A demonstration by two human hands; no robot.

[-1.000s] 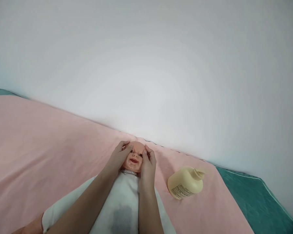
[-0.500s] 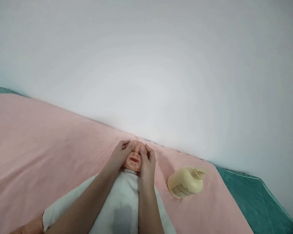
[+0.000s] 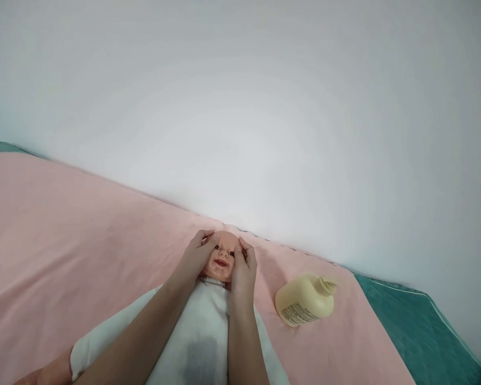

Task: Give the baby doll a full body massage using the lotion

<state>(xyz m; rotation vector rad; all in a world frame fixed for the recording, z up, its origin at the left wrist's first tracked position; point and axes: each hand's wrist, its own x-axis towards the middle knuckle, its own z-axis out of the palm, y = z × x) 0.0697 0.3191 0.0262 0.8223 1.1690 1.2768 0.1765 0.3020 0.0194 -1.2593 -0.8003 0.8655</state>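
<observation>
A baby doll in a white cloth top lies on its back, face up. My left hand cups the left side of its head, the thumb resting near the brow and the fingers bent round the side. On the other side my right hand holds the head in the same way, with its thumb by the temple. Between the thumbs, the doll's forehead, eyes, nose and red mouth show. A grey patch marks the white top between my forearms. One doll hand sticks out of a sleeve at lower left.
A pale yellow pump bottle stands to the right of the doll. Under everything lies a pink sheet, with a green surface at its right edge. A white wall rises directly behind the doll's head.
Both thumbs have slid outward from the middle of the doll's brow toward its temples, uncovering more of the forehead and the eyes. The bottle has not moved.
</observation>
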